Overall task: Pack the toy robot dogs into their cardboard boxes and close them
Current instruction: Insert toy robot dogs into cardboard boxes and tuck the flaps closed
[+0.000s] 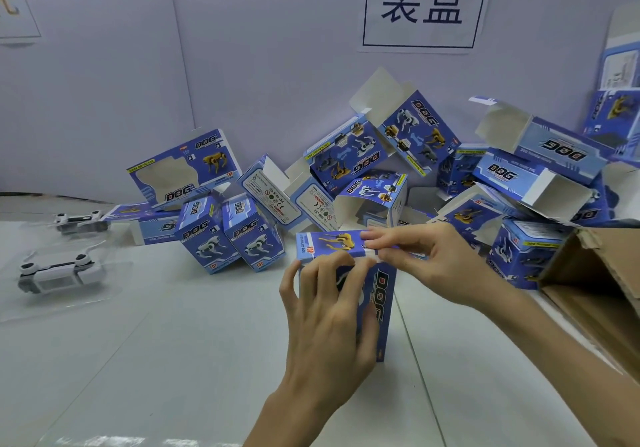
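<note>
left hand (325,322) curls round the upright blue box (384,294); right hand (426,263) pinches its top flap (329,240).

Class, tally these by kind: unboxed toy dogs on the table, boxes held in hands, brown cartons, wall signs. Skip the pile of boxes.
Unboxed toy dogs: 2, near dog and far dog
Held box, gripped by left hand and right hand: 1
Brown carton: 1
Wall signs: 2, middle sign and left sign
Total: 6
</note>
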`<state>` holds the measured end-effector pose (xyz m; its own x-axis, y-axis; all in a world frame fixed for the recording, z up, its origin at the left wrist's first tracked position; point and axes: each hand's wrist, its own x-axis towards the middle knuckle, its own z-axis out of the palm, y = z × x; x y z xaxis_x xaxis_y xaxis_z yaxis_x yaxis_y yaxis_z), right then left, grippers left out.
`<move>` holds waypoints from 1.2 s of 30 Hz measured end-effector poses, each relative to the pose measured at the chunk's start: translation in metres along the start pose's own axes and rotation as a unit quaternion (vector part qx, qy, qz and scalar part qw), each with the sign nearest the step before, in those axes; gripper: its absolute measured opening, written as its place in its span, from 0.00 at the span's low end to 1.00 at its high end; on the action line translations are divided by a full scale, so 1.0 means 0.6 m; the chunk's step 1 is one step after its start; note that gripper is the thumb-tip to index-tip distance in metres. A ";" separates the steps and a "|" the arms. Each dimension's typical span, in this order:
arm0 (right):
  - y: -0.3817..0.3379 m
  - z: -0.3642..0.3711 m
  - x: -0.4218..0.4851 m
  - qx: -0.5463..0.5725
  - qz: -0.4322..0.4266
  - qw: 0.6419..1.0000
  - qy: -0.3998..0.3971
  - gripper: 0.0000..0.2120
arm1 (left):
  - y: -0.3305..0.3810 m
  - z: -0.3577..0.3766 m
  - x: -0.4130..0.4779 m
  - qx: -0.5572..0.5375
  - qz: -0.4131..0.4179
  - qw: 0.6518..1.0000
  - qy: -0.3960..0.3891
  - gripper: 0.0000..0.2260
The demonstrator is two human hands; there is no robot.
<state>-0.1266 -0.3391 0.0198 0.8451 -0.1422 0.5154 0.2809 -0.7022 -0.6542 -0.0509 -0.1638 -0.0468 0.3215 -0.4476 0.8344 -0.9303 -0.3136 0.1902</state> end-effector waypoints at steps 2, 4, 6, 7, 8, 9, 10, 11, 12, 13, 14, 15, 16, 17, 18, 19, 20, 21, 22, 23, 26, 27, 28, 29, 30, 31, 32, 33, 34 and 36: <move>0.005 0.003 -0.011 -0.005 -0.008 1.000 -0.009 0.15 | -0.007 0.000 -0.001 -0.004 0.003 1.000 -0.002 0.22; 0.009 0.005 -0.019 -0.005 -0.007 1.000 -0.021 0.20 | -0.011 -0.003 0.003 -0.012 0.004 1.000 0.000 0.21; 0.010 0.004 -0.023 0.009 0.004 0.999 -0.031 0.22 | -0.012 -0.004 0.011 -0.017 0.007 1.000 0.005 0.18; 0.009 0.003 -0.023 0.013 0.006 0.999 -0.035 0.22 | -0.011 -0.005 0.015 -0.019 0.010 1.000 0.006 0.17; 0.007 0.002 -0.023 0.007 0.004 0.999 -0.039 0.23 | -0.012 -0.005 0.020 -0.023 0.013 1.000 0.004 0.15; 0.005 0.002 -0.023 -0.008 -0.004 0.999 -0.041 0.23 | -0.014 -0.004 0.024 -0.029 0.019 0.999 0.000 0.14; 0.004 0.003 -0.025 -0.027 -0.014 0.999 -0.038 0.22 | -0.018 -0.003 0.029 -0.037 0.026 0.999 -0.003 0.14; 0.005 0.004 -0.027 -0.042 -0.024 0.998 -0.030 0.21 | -0.025 -0.002 0.032 -0.048 0.035 0.998 -0.005 0.13; 0.006 0.006 -0.030 -0.050 -0.028 0.998 -0.019 0.20 | -0.033 -0.002 0.035 -0.061 0.043 0.997 -0.003 0.14; 0.007 0.010 -0.032 -0.052 -0.028 0.998 -0.005 0.20 | -0.042 -0.003 0.038 -0.076 0.051 0.996 0.001 0.14; 0.009 0.013 -0.032 -0.053 -0.027 0.998 0.011 0.19 | -0.052 -0.006 0.041 -0.093 0.059 0.994 0.010 0.13; 0.010 0.016 -0.032 -0.052 -0.025 0.998 0.025 0.19 | -0.063 -0.009 0.043 -0.108 0.067 0.992 0.019 0.12; 0.012 0.019 -0.032 -0.050 -0.022 0.998 0.037 0.19 | -0.074 -0.013 0.044 -0.124 0.069 0.990 0.028 0.11; 0.013 0.022 -0.031 -0.046 -0.021 0.998 0.046 0.18 | -0.086 -0.018 0.044 -0.139 0.062 0.988 0.035 0.11; 0.015 0.023 -0.030 -0.043 -0.020 0.997 0.053 0.18 | -0.097 -0.023 0.044 -0.154 0.049 0.986 0.039 0.11; 0.016 0.024 -0.029 -0.040 -0.020 0.997 0.057 0.18 | -0.107 -0.028 0.044 -0.169 0.035 0.984 0.037 0.10; 0.018 0.025 -0.029 -0.037 -0.019 0.997 0.058 0.17 | -0.115 -0.032 0.044 -0.187 0.025 0.982 0.028 0.10; 0.019 0.026 -0.029 -0.035 -0.019 0.998 0.058 0.17 | -0.121 -0.035 0.043 -0.205 0.019 0.979 0.016 0.11; 0.019 0.026 -0.028 -0.034 -0.020 0.998 0.057 0.17 | -0.125 -0.038 0.042 -0.218 0.016 0.976 0.004 0.12; 0.019 0.027 -0.028 -0.033 -0.021 0.998 0.057 0.18 | -0.127 -0.040 0.043 -0.227 0.013 0.974 -0.005 0.13; 0.017 0.026 -0.027 -0.028 -0.023 0.998 0.057 0.18 | -0.127 -0.043 0.046 -0.236 0.004 0.971 -0.019 0.14; 0.017 0.025 -0.027 -0.028 -0.024 0.998 0.057 0.18 | -0.126 -0.044 0.046 -0.237 0.002 0.971 -0.018 0.14; 0.016 0.024 -0.026 -0.027 -0.024 0.998 0.055 0.19 | -0.126 -0.044 0.047 -0.239 0.001 0.971 -0.017 0.14; 0.016 0.024 -0.026 -0.027 -0.024 0.998 0.054 0.19 | -0.126 -0.044 0.047 -0.240 0.001 0.971 -0.017 0.13; 0.017 0.024 -0.026 -0.027 -0.025 0.998 0.054 0.19 | -0.126 -0.043 0.047 -0.240 0.001 0.971 -0.017 0.13; 0.017 0.025 -0.025 -0.029 -0.025 0.998 0.053 0.19 | -0.126 -0.042 0.047 -0.238 0.002 0.971 -0.017 0.13; 0.018 0.025 -0.025 -0.032 -0.025 0.998 0.054 0.18 | -0.127 -0.041 0.047 -0.235 0.003 0.972 -0.017 0.12; 0.020 0.026 -0.025 -0.038 -0.026 0.997 0.055 0.17 | -0.128 -0.040 0.047 -0.231 0.004 0.973 -0.017 0.12; 0.022 0.026 -0.026 -0.043 -0.028 0.997 0.056 0.17 | -0.129 -0.039 0.048 -0.228 0.006 0.974 -0.016 0.12; 0.024 0.029 -0.027 -0.047 -0.030 0.997 0.060 0.16 | -0.130 -0.038 0.048 -0.221 0.014 0.975 -0.013 0.12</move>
<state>-0.1283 -0.3347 -0.0073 0.7665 -0.1763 0.6176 0.2809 -0.7728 -0.5692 0.0266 -0.1331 -0.0259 0.2946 -0.4730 0.8304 -0.9222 0.0873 0.3768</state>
